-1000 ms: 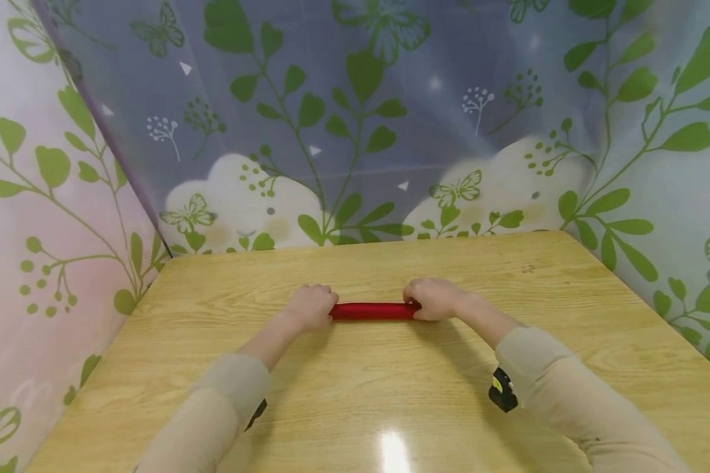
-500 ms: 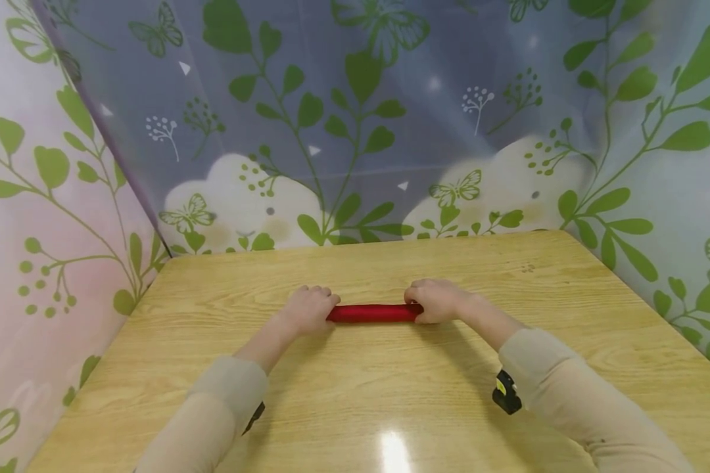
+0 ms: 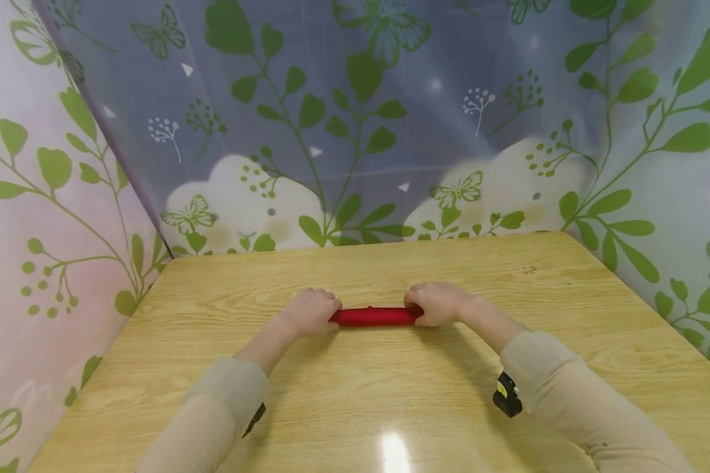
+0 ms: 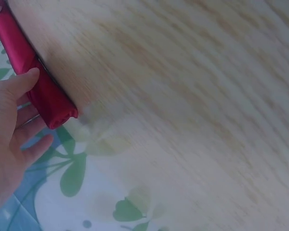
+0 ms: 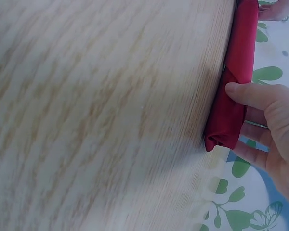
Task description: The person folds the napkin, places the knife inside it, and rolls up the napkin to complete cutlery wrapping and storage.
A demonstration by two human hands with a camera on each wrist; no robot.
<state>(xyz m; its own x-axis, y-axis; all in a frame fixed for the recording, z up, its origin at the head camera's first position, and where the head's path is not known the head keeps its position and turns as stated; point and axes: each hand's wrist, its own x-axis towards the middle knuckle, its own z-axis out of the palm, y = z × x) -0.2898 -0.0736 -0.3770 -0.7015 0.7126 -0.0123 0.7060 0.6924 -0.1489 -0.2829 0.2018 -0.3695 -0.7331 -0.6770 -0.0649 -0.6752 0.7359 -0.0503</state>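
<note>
A roll of shiny red cloth (image 3: 375, 318) lies sideways on the wooden table, with a small point of fabric sticking up at its far edge. My left hand (image 3: 313, 311) holds its left end; in the left wrist view the thumb of that hand (image 4: 12, 115) presses on the near side, fingers behind. At the right end, my right hand (image 3: 438, 303) pinches the roll the same way. The right wrist view shows that hand (image 5: 274, 125) with its thumb on the red cloth (image 5: 226, 108) and the folded layers at the open end.
The wooden table (image 3: 355, 387) reaches back to a patterned fabric backdrop (image 3: 355, 131) with leaves and butterflies. Similar fabric panels (image 3: 41, 197) stand along the sides. A black device (image 3: 507, 394) is strapped under the right wrist.
The red roll and both hands have shifted slightly toward me. A small point of cloth now shows on the roll's far edge.
</note>
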